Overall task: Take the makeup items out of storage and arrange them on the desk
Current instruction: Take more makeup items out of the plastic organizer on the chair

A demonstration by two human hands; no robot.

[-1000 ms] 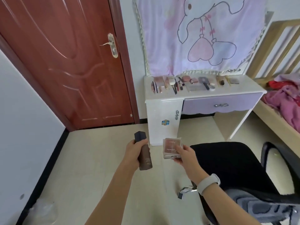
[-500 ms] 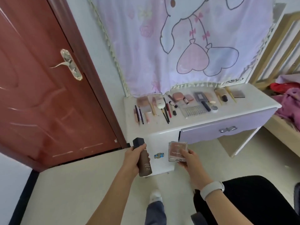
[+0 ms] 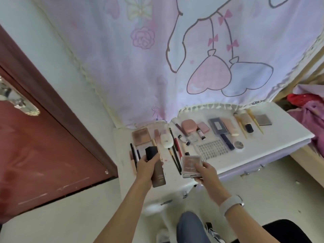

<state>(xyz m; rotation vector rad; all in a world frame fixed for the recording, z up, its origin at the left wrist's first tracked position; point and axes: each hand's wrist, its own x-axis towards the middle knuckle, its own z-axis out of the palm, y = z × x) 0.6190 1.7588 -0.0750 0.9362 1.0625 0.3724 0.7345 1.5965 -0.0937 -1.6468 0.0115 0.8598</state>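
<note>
My left hand (image 3: 146, 166) grips a brown foundation bottle (image 3: 158, 174) with a black cap, held over the left front part of the white desk (image 3: 259, 148). A square clear-cased blush compact (image 3: 191, 164) sits in my right hand (image 3: 206, 172), above the desk's front edge. Several makeup items lie in rows on the desk: a tan palette (image 3: 141, 137), a pink compact (image 3: 189, 127), a lash tray (image 3: 213, 149), a dark palette (image 3: 218, 126), pencils and brushes.
A red-brown door (image 3: 43, 155) stands to the left. A pink cartoon curtain (image 3: 175, 58) hangs behind the desk. A wooden bed with pink and red clothes (image 3: 310, 111) is on the right. A black chair (image 3: 284, 232) is at the lower right, my knee (image 3: 191, 225) beside it.
I have walked up to the desk, which now fills the view from above. Both hands, still holding the bottle and the compact, have come over its front edge.
</note>
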